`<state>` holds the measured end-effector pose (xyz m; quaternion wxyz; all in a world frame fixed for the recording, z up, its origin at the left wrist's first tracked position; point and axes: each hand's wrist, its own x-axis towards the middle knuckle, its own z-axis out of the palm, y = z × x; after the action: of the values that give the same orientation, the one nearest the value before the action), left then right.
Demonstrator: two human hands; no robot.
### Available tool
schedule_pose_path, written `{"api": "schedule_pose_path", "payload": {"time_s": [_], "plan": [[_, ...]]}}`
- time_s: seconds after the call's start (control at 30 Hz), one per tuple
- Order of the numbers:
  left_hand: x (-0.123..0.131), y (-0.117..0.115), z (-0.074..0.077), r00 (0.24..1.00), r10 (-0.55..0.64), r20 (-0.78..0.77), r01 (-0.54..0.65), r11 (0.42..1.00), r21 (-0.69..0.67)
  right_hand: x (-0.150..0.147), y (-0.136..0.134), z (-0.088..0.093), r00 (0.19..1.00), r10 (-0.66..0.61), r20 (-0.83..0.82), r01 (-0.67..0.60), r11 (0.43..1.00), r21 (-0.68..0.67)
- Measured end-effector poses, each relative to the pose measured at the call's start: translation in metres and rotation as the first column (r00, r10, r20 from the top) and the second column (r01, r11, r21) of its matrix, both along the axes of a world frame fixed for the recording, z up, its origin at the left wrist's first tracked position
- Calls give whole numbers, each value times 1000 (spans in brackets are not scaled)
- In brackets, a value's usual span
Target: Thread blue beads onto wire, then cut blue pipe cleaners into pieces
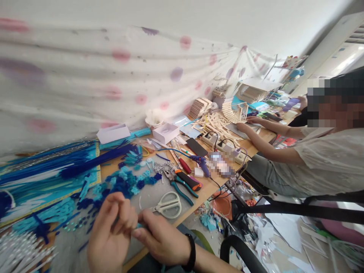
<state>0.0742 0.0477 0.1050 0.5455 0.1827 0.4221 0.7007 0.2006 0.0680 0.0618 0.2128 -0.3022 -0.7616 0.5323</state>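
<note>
My left hand [110, 231] is raised at the table's front edge, its fingers curled in and its fingertips against those of my right hand. My right hand [165, 237], with a black band on the wrist, pinches a small teal piece [139, 226] that looks like chenille stem. Most of that piece is hidden by the fingers. Just beyond the hands lie white-handled scissors [170, 204], teal-handled pliers [183, 189] and a pile of blue and turquoise chenille shapes [122, 182]. Turquoise loops [47, 214] and small beads lie to the left.
Bundled blue stems [71, 161] and white-tipped stems [24, 246] are on the left. A purple glue gun [200, 162], its cord and power strips [224, 146] lie to the right. A co-worker [321, 159] handles wooden sticks [216, 125]. Scraps cover the floor.
</note>
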Motion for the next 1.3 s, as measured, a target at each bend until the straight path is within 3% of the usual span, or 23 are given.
{"api": "schedule_pose_path", "payload": {"time_s": [0.1,0.17,0.27,0.33,0.43,0.6,0.77,0.93,1.13,1.3], "plan": [[-4,2,-2,998,27,-48,-26,999,32,2,4,3,999,35,-18,-35,998,45],[-3,3,-9,994,8,-107,-13,999,-47,5,6,6,998,43,-54,-41,999,36],[1,0,-24,970,-150,-189,104,967,-232,5,6,8,999,6,-54,-6,1000,0],[3,-4,-35,942,-228,-248,154,946,-284,3,5,8,998,-1,-61,2,1000,18],[-4,-6,-42,944,-167,-285,95,963,-251,2,4,6,1000,13,-28,-10,995,97],[-32,3,-28,980,76,-186,-101,986,-129,17,1,-2,976,90,196,-106,992,75],[-55,10,-7,979,194,-63,-203,961,-188,46,-1,-10,967,62,245,-79,995,63],[-60,12,-1,986,167,0,-165,971,-172,69,-2,-10,978,22,206,-33,998,51],[-58,12,-1,967,64,245,-76,996,38,81,2,-6,974,84,212,-102,992,74],[-60,13,-3,961,81,264,-99,994,53,98,7,7,965,71,253,-52,995,-81]]}}
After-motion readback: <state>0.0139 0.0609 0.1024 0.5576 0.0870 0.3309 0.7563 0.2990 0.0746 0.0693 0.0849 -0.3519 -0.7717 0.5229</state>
